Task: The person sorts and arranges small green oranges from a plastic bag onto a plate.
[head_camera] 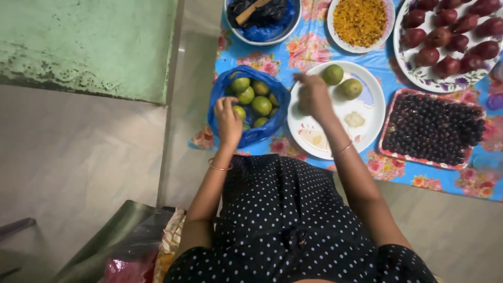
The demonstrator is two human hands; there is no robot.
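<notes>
A blue plastic bag (220,94) lies open on the flowered blue cloth (309,50) with several green citrus fruits (261,105) inside. My left hand (228,119) reaches into the bag and closes on one green fruit (239,111) at its near side. My right hand (313,97) hovers over the left part of a white plate (367,131), fingers loosely curled; I cannot tell if it holds anything. Two green fruits (332,74) (351,88) rest on that plate beyond the hand.
A tray of dark grapes (430,127) sits at the right. Farther back are a plate of red fruits (450,36), a plate of yellow grains (360,21) and a bowl with dark pieces (262,15). A green wall (89,42) stands at the left.
</notes>
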